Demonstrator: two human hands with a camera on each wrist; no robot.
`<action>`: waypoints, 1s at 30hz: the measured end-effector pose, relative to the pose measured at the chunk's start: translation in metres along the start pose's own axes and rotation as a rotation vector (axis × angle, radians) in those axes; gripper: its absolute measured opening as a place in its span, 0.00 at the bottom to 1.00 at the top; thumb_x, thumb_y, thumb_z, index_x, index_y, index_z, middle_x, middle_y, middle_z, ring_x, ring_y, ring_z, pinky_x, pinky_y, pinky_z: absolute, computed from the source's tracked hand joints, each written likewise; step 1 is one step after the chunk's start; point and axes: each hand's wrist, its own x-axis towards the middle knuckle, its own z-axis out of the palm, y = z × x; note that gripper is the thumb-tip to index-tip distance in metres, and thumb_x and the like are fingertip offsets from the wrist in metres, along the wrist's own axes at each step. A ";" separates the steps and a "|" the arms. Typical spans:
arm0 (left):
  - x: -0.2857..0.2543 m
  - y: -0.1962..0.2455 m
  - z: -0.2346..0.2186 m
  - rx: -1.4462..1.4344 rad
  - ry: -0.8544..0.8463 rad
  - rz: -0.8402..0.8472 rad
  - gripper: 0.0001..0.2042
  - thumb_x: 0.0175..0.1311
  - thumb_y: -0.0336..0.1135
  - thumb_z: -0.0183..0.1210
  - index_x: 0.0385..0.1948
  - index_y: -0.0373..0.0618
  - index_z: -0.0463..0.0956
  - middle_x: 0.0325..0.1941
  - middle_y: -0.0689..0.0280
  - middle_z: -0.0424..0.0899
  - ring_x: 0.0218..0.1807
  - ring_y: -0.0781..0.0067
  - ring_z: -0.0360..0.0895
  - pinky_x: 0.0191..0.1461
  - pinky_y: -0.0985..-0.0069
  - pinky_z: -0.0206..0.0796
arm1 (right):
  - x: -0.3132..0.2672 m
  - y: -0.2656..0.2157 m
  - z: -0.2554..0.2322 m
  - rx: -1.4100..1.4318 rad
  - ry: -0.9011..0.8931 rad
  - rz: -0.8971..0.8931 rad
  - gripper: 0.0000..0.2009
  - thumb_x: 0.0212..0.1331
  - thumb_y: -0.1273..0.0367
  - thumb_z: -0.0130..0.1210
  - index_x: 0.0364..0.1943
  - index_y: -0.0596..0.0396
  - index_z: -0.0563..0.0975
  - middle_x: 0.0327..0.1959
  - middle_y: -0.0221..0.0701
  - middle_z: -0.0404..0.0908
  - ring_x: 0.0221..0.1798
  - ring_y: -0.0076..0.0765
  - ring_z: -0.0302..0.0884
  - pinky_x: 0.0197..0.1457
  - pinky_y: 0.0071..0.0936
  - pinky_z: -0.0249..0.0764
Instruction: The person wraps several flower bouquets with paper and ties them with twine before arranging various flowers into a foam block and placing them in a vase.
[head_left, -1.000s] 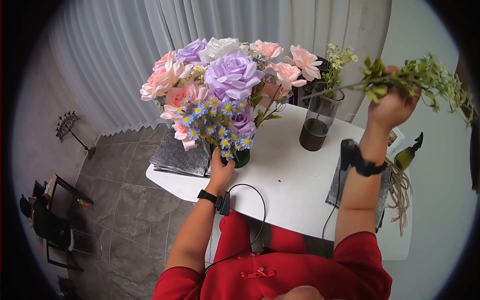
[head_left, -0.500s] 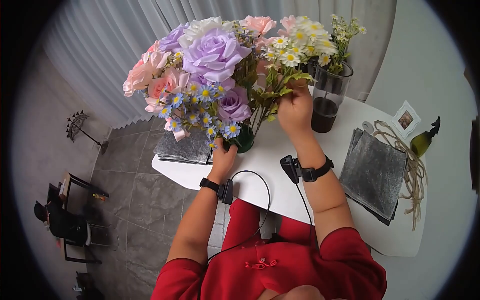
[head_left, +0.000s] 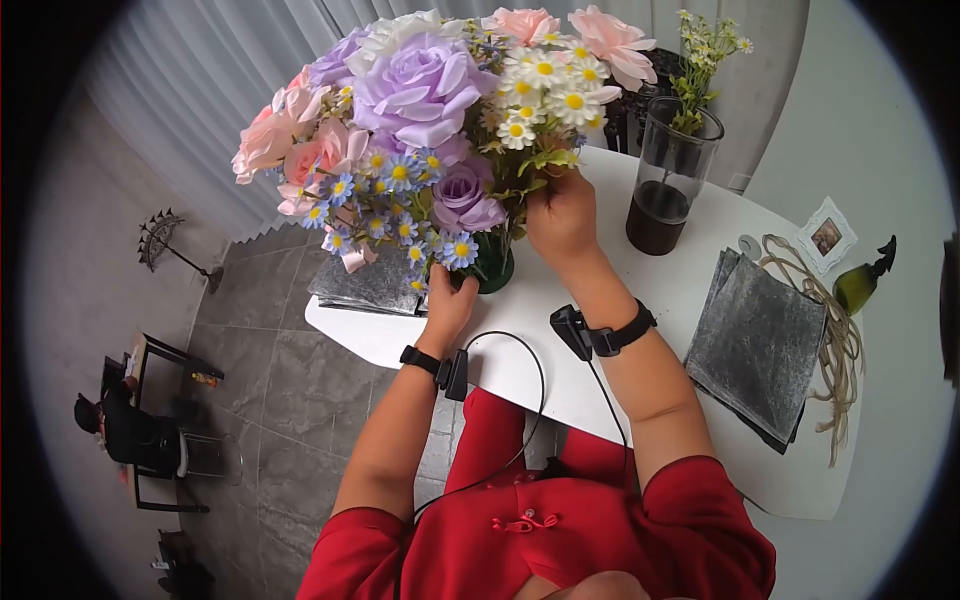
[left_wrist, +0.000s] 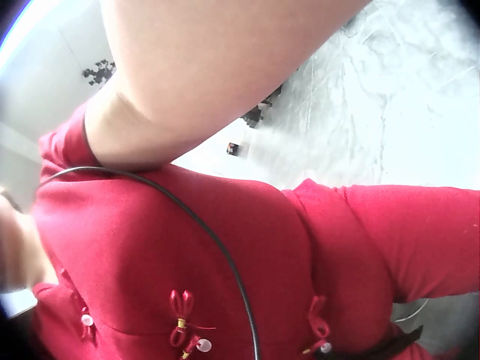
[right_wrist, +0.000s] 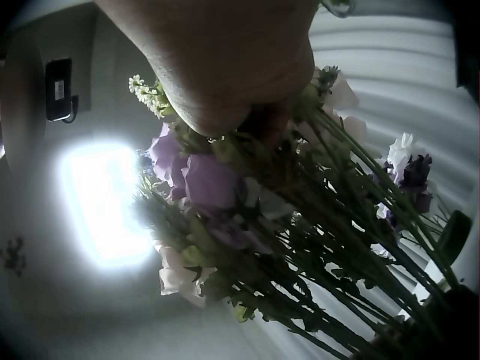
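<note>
A large bouquet of artificial-looking flowers, with purple roses (head_left: 420, 90), pink roses (head_left: 268, 145) and blue daisies (head_left: 400, 175), stands in a dark green vase (head_left: 495, 265). My left hand (head_left: 450, 305) grips the vase low on its left side, its fingertips partly hidden under the blossoms. On the bouquet's right, my right hand (head_left: 563, 220) pinches the stem of a spray of white daisies (head_left: 545, 85) whose heads overlap the pink roses. Seen from the right wrist, many green stems (right_wrist: 360, 255) run below that hand. The left wrist view shows only my arm and red clothing.
A tall glass vase (head_left: 675, 170) with dark contents and small white flowers stands at the back right. Grey sheets (head_left: 760, 335), a rope bundle (head_left: 840, 360), a white picture frame (head_left: 828, 237) and a green bottle-like object (head_left: 862, 285) lie rightward. More grey sheets (head_left: 365, 285) sit left.
My right hand has swung from the far right to the bouquet, bringing the white daisy spray in against its right side, then slightly further left. The left hand has stayed at the vase.
</note>
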 end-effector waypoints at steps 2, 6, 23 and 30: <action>-0.002 0.017 0.003 -0.212 -0.030 0.031 0.18 0.54 0.24 0.54 0.48 0.36 0.64 0.47 0.60 0.71 0.49 0.70 0.70 0.55 0.74 0.62 | 0.000 -0.001 0.000 0.016 0.009 -0.007 0.13 0.59 0.77 0.47 0.48 0.59 0.75 0.38 0.41 0.83 0.40 0.43 0.83 0.44 0.30 0.75; 0.001 0.012 -0.001 -0.167 -0.104 0.037 0.31 0.55 0.20 0.47 0.67 0.38 0.56 0.58 0.62 0.70 0.58 0.73 0.69 0.62 0.77 0.60 | 0.002 -0.005 -0.002 0.031 0.006 0.015 0.14 0.59 0.78 0.47 0.48 0.59 0.76 0.39 0.42 0.83 0.41 0.45 0.83 0.45 0.30 0.75; 0.001 0.002 0.000 -0.118 -0.033 0.046 0.19 0.53 0.26 0.55 0.48 0.35 0.65 0.46 0.59 0.70 0.47 0.68 0.70 0.53 0.73 0.63 | -0.001 0.000 0.003 -0.039 -0.071 -0.102 0.20 0.53 0.79 0.48 0.52 0.52 0.71 0.31 0.41 0.82 0.34 0.55 0.79 0.37 0.42 0.75; -0.002 -0.011 0.000 0.046 0.016 -0.003 0.19 0.55 0.34 0.58 0.45 0.35 0.64 0.40 0.59 0.70 0.38 0.69 0.68 0.45 0.72 0.64 | -0.004 0.001 0.006 0.020 -0.077 -0.061 0.19 0.53 0.78 0.48 0.51 0.54 0.72 0.33 0.42 0.82 0.35 0.56 0.79 0.38 0.41 0.76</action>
